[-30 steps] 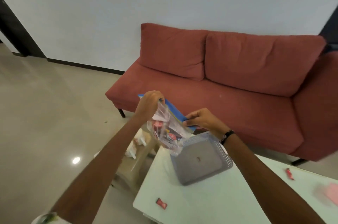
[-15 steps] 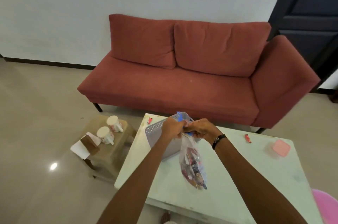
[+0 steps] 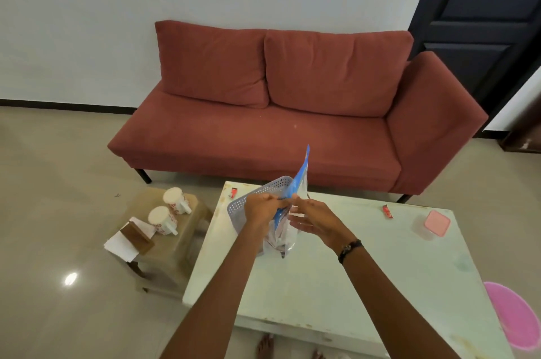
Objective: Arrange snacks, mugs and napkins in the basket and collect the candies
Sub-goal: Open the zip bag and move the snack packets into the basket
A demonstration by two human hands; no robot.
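A clear zip bag of snacks (image 3: 288, 237) with a blue top strip hangs upright over the white table (image 3: 336, 285). My left hand (image 3: 262, 209) pinches the bag's blue top edge. My right hand (image 3: 314, 219) touches the same edge with its thumb and forefinger, the other fingers spread. A grey perforated basket (image 3: 248, 204) stands tilted behind my left hand, partly hidden. Two red candies lie on the table, one at the far left corner (image 3: 234, 192), one to the right (image 3: 388, 211). Two white mugs (image 3: 168, 219) and napkins (image 3: 123, 244) sit on a low stool.
A pink-lidded clear box (image 3: 430, 224) sits at the table's right. The brown stool (image 3: 169, 244) stands left of the table, with a wooden napkin holder (image 3: 136, 237) on it. A red sofa (image 3: 292, 124) is behind. A pink seat (image 3: 515, 314) is at the lower right.
The view swung right and down, from the sofa onto the table. The bag came down from in front of the sofa to hang over the table, and its blue strip now sticks upward.
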